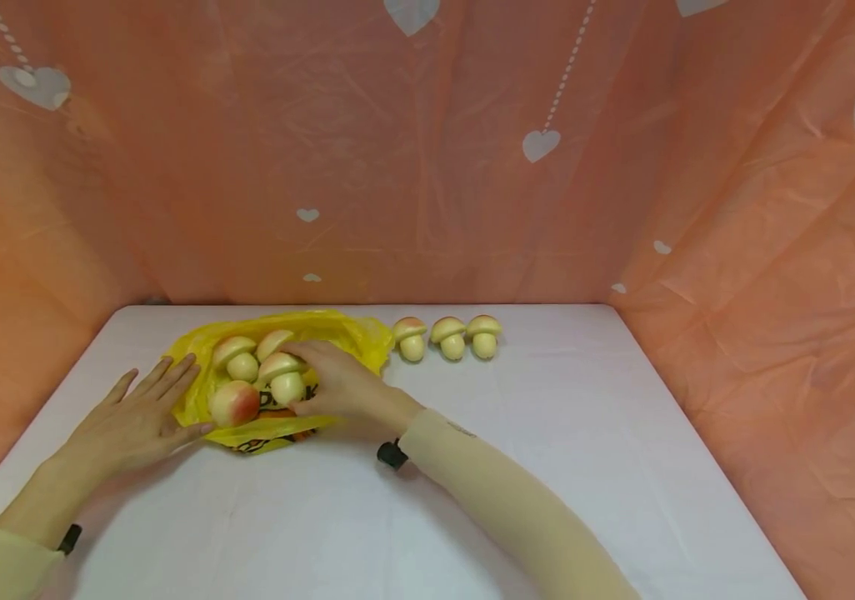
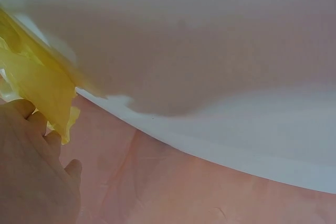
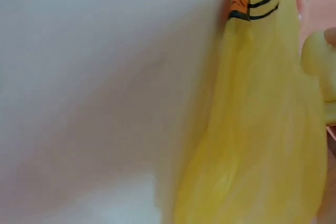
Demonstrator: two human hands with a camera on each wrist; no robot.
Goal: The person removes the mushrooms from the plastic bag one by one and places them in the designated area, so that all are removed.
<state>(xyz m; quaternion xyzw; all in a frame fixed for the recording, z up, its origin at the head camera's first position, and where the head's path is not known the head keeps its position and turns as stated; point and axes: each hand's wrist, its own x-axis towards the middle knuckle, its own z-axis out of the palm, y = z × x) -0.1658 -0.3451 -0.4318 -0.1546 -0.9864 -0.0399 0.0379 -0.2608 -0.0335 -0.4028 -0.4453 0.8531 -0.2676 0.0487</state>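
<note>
Yellow plastic, crumpled and printed with dark lettering, forms a bag that lies open at the left-centre of the head view, between the person's two hands. To its left, the left hand is spread out, fingers nearly straight and parted, with the fingertips at the bag's left edge and the thumb by its lower left corner; it grips nothing. From the lower right, the right hand reaches over the bag, fingers and thumb bent about a pale mushroom, its cap up and its stem pointing toward the bottom of the frame. Three other mushrooms sit in the bag: an upright one at upper left, a partly hidden one behind the held piece, and a tipped one at lower left, showing its reddish cap. Right of the bag, near the far edge of the white counter, a row of three mushrooms lies well apart from the left hand.
</note>
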